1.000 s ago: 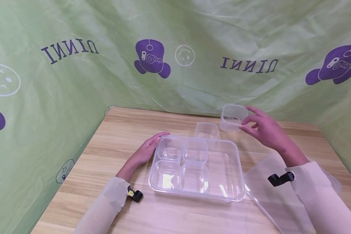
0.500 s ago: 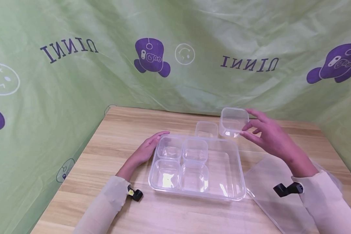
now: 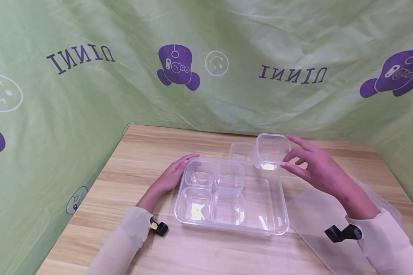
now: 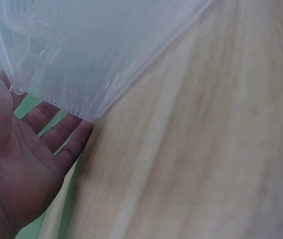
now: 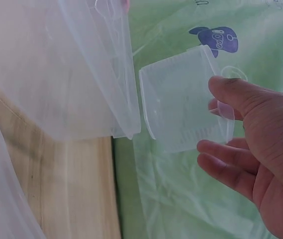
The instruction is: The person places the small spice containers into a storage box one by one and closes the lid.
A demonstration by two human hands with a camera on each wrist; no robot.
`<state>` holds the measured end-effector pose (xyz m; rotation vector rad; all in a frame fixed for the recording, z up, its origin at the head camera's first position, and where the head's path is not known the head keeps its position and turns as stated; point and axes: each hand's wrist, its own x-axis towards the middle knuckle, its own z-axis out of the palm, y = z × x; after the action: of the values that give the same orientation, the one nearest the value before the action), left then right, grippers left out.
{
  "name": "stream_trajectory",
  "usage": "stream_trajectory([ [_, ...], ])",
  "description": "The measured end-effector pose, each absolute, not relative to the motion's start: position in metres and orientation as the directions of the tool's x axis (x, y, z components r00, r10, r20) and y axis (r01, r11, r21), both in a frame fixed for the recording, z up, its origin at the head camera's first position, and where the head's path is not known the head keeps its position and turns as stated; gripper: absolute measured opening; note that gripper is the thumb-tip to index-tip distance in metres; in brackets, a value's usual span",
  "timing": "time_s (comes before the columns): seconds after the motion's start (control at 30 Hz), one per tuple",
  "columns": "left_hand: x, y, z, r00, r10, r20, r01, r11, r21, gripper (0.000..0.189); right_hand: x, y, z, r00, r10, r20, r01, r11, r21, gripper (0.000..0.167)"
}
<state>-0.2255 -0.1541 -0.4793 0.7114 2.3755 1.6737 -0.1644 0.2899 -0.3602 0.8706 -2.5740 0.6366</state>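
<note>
My right hand [image 3: 313, 166] pinches a small clear plastic container [image 3: 272, 149] by its right side, thumb and fingers at its rim. It is held over the far right corner of a large clear plastic box [image 3: 265, 200]. In the right wrist view this small container [image 5: 178, 102] is seen side-on, beside the box wall. My left hand [image 3: 173, 176] rests against the box's left side; in the left wrist view its extended fingers [image 4: 71, 142] touch the box's corner. Several similar small containers [image 3: 194, 206] fill the left part of the box.
Another small clear container [image 3: 242, 150] stands on the wooden table [image 3: 124, 179] just behind the box. A flat clear lid [image 3: 325, 221] lies to the right, partly under my right forearm. A green printed curtain [image 3: 130, 76] hangs along the table's back and sides.
My right hand has brought the small container nearer and lower, from behind the box to its far right corner. My left hand stays at the box's left side.
</note>
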Motion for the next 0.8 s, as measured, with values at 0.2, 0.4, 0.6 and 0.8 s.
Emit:
stream_trajectory([
  [0.2,-0.225,-0.154,-0.477,-0.875,0.463,0.143,0.29,0.264,0.92,0.045,-0.159,0.288,-0.362,-0.754,-0.482,0.445,-0.638,0.699,-0.324,0.025],
  [0.4,-0.226,-0.154,-0.477,-0.873,0.466,0.142,0.288,0.258,0.922,0.045,-0.153,0.282,-0.361,-0.738,-0.496,0.457,-0.658,0.677,-0.328,0.029],
  [0.6,-0.226,-0.154,-0.477,-0.872,0.467,0.145,0.289,0.253,0.923,0.045,-0.147,0.276,-0.362,-0.744,-0.5,0.443,-0.658,0.662,-0.359,0.029],
  [0.8,-0.225,-0.155,-0.477,-0.873,0.467,0.144,0.287,0.252,0.924,0.045,-0.144,0.274,-0.368,-0.758,-0.495,0.425,-0.644,0.675,-0.36,0.029],
])
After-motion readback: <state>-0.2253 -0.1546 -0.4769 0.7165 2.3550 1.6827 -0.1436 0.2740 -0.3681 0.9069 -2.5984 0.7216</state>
